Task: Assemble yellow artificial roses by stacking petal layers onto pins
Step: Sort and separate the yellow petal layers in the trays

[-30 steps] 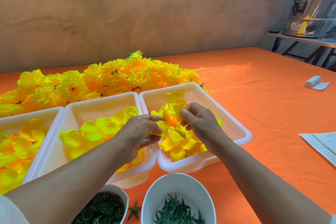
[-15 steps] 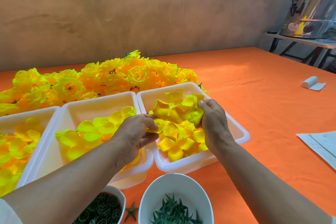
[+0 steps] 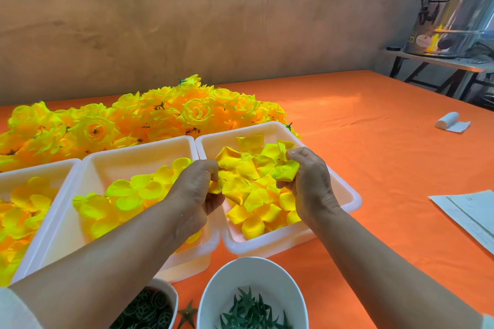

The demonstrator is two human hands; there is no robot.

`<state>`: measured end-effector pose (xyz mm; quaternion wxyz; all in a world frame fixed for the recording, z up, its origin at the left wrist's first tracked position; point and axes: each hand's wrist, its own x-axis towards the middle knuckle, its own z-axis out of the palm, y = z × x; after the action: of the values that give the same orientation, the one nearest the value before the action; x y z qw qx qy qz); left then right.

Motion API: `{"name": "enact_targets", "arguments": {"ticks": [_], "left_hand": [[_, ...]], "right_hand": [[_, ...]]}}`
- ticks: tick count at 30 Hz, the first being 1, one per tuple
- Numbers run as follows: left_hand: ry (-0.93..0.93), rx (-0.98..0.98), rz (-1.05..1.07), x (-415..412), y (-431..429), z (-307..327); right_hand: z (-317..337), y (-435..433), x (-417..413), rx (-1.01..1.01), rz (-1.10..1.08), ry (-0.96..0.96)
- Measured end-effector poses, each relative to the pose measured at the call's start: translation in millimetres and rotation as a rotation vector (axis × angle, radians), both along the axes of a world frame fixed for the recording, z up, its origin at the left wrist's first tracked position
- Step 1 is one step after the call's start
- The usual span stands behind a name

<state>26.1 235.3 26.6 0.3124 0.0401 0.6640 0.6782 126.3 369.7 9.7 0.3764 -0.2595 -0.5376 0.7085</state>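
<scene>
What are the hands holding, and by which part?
Yellow petal layers over the right tray: left hand pinches their left edge, right hand their right edge.

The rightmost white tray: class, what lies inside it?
Loose yellow petal layers lie in the tray; the left hand and right hand each grip some. The tray's floor beneath the pile is covered, so unseen.

I am getting a bright view. Daylight is falling across the orange tablecloth (image 3: pixel 387 168), seemingly from the right, leaving a pale patch at its far side. The yellow roses (image 3: pixel 133 120) are glowing oversaturated, losing detail. Shadows are lying soft beside the white trays (image 3: pixel 355 197). The wide lens is bending the edges; the metal urn (image 3: pixel 454 2) is leaning.
</scene>
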Motion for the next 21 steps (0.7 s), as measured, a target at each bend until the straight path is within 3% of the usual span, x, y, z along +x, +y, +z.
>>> {"name": "enact_targets", "arguments": {"ticks": [9,13,21], "left_hand": [[0.271,-0.21,-0.234,3,6,0],[0.384,-0.297,-0.181,0,15,-6],[0.409,-0.339,-0.011,-1,27,-9]], "right_hand": [[-3,-4,2,0.196,0.118,-0.023],[-3,-11,3,0.453,0.118,-0.064],[-4,-13,5,0.494,0.066,-0.002]]}}
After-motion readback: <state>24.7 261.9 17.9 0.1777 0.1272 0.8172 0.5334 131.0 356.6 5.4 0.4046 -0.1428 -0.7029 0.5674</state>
